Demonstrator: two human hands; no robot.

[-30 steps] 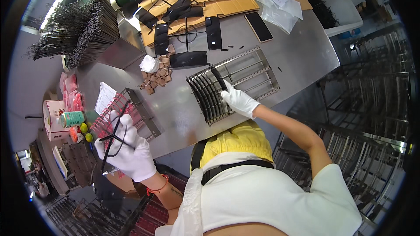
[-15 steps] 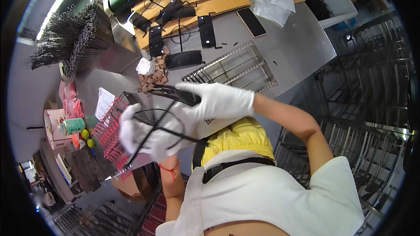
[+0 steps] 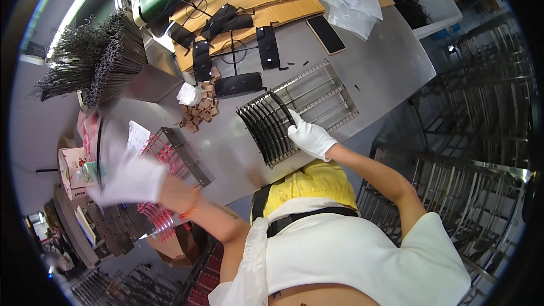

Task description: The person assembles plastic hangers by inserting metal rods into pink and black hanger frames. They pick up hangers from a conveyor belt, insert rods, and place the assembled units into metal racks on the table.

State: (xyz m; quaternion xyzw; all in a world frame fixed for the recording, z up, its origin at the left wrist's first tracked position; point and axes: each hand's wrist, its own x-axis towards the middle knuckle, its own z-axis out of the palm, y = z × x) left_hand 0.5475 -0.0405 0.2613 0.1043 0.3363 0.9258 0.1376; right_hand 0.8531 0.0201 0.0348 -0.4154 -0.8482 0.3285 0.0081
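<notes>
My right hand [image 3: 311,139], in a white glove, pinches the lower end of a black curved plate [image 3: 280,107]. That plate sits at the end of a row of similar black plates [image 3: 263,131] in a slotted metal rack [image 3: 322,93] on the table. Off to the left, my gloved left hand [image 3: 133,175] is smeared by motion and its fingers cannot be made out. A thin dark curved line [image 3: 100,147] shows at its far edge, too blurred to name. Beneath and beside this hand are pink-coated hooks [image 3: 158,150] on a metal holder [image 3: 187,156].
Black panels [image 3: 238,81] with wire ring frames lie at the back, partly on cardboard [image 3: 283,8]. Small brown blocks [image 3: 198,113], a white roll [image 3: 188,94] and a phone [image 3: 326,35] are on the table [image 3: 391,62]. Bundled wires [image 3: 107,62] stand back left; metal racks [image 3: 470,192] stand right.
My left hand has swung left, away from the right hand; the black ring frame is no longer clearly visible. My right hand has moved right and down to the rack, with a black plate.
</notes>
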